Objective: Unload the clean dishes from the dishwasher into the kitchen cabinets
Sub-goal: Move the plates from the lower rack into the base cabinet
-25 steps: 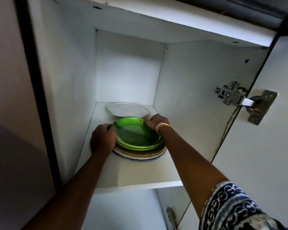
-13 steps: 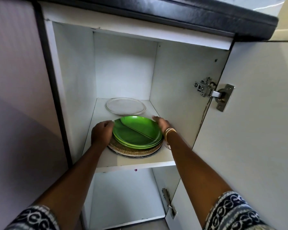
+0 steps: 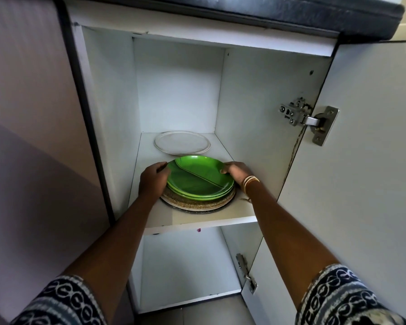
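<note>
We record one white cabinet (image 3: 178, 90) under a dark countertop edge (image 3: 267, 12), its door (image 3: 373, 160) swung open to the right on two metal hinges, the upper hinge (image 3: 308, 119) and the lower hinge (image 3: 246, 273). Interior: bare white walls, one shelf (image 3: 197, 220) at mid height, a lower compartment beneath it, grey floor below. To the left, a closed pale cabinet front (image 3: 33, 113) with a dark edge strip. On the shelf, toward the front: a stack of green plates (image 3: 199, 179), the top one divided by a raised ridge, resting on a speckled brown plate (image 3: 197, 204) with a pale rim. Behind the stack, apart from it, near the back wall: one white plate (image 3: 182, 142), lying flat. We note the left hand (image 3: 153, 180) with fingers curled against the left rim of the green stack, and the right hand (image 3: 238, 172) with fingers curled over the right rim, both holding the stack. Gold bangles (image 3: 250, 182) on the right wrist; patterned dark-and-white sleeves (image 3: 342, 299) at the lower corners.
</note>
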{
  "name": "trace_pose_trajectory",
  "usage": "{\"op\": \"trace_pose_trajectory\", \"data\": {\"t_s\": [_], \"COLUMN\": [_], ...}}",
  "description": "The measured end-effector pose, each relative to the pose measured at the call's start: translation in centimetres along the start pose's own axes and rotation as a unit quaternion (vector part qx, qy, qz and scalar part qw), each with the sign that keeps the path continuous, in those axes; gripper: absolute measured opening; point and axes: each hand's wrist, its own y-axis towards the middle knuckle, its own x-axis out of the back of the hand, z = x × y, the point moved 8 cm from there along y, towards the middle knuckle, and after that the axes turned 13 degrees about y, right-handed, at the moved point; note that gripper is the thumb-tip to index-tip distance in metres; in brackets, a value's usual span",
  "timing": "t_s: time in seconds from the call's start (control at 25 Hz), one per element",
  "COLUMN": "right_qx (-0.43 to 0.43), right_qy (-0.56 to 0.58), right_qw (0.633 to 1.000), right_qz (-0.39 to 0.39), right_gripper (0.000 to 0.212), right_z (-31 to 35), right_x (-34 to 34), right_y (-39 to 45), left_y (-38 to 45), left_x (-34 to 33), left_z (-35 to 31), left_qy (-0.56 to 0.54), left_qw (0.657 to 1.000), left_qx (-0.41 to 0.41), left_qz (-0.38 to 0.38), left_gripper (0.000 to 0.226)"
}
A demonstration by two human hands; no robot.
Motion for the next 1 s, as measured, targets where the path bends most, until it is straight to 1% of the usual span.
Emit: {"op": "trace_pose_trajectory", "data": {"t_s": [0.08,0.12,0.16,0.24,0.28,0.36,0.44,0.52,0.56,0.6,0.64,0.68,0.76,0.8,0.88,0.92,1.0], "right_qx": [0.002,0.002,-0.009,-0.044,-0.063,-0.109,-0.125,-0.129,-0.127,-0.123,-0.123,-0.128,-0.146,-0.158,-0.176,-0.192,-0.224], "right_qy": [-0.002,0.0,-0.004,0.025,0.04,0.031,0.047,0.018,-0.009,-0.036,-0.03,0.01,0.088,0.102,0.1,0.086,0.079], "right_qw": [1.0,1.0,1.0,0.999,0.997,0.993,0.99,0.991,0.992,0.992,0.991,0.989,0.975,0.969,0.965,0.964,0.959], "right_qz": [-0.002,0.002,0.003,0.015,0.022,0.03,0.038,0.018,0.013,-0.003,-0.036,-0.076,-0.143,-0.159,-0.166,-0.164,-0.156], "right_gripper": [0.043,0.05,0.059,0.077,0.083,0.088,0.084,0.066,0.06,0.06,0.063,0.066,0.057,0.053,0.047,0.046,0.044], "right_z": [-0.1,-0.2,-0.6,-1.5,-2.0,-1.6,-0.1,0.5,0.7,1.0,0.7,0.4,0.0,0.6,1.2,2.6,5.9], "right_x": [0.1,0.0,0.1,-0.4,-0.8,-1.4,-1.9,-1.6,-1.4,-0.9,-0.1,0.6,1.9,2.6,3.1,3.4,3.8], "right_y": [0.7,1.5,2.7,4.6,5.5,5.0,3.5,1.7,0.7,-0.4,-2.1,-4.5,-9.7,-12.5,-16.4,-18.3,-22.5], "left_y": [0.4,0.5,0.5,0.9,0.8,0.4,0.4,0.1,-0.3,-1.0,-2.0,-3.6,-7.1,-9.0,-12.2,-14.0,-17.5], "left_x": [0.1,0.2,0.4,0.4,0.2,0.0,-0.1,-0.4,-0.2,0.1,0.2,0.4,1.1,1.7,2.0,2.8,4.8], "left_z": [0.2,0.4,0.3,0.5,0.6,-0.1,-0.6,-1.0,-1.4,-1.9,-2.2,-2.9,-5.1,-6.8,-9.7,-11.9,-16.1], "left_qy": [-0.023,-0.035,-0.051,-0.075,-0.064,-0.017,0.012,0.021,0.035,0.056,0.083,0.123,0.213,0.257,0.331,0.345,0.354], "left_qw": [1.0,0.999,0.998,0.996,0.997,0.999,1.0,0.998,0.997,0.995,0.991,0.984,0.965,0.954,0.93,0.918,0.898], "left_qx": [0.005,0.005,0.005,0.0,-0.009,-0.018,0.016,0.046,0.061,0.081,0.102,0.123,0.139,0.121,0.039,0.003,-0.034], "left_qz": [0.003,-0.008,-0.022,-0.044,-0.049,-0.042,-0.012,0.022,0.025,0.015,0.013,0.023,0.069,0.1,0.156,0.194,0.26], "left_gripper": [0.047,0.049,0.05,0.048,0.047,0.044,0.037,0.034,0.04,0.049,0.062,0.073,0.087,0.09,0.088,0.086,0.081]}}
